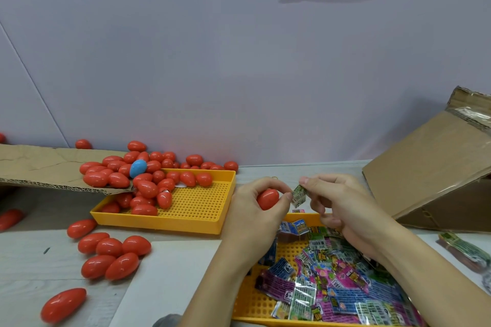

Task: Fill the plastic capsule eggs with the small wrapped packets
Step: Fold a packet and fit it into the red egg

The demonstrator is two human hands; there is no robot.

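Your left hand [255, 209] cups a glossy red plastic capsule egg [267, 199] that looks closed; your right hand [342, 204] pinches a small green wrapped packet [299, 195] at its 3 o'clock. Risk: opening the egg one-handed could pop it loose onto the worktop [32, 268], or the folded packet could spring open.

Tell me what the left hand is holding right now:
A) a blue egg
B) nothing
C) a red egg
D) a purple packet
C: the left hand grips a red egg above the tray of packets, while the right hand pinches a small green packet beside it.
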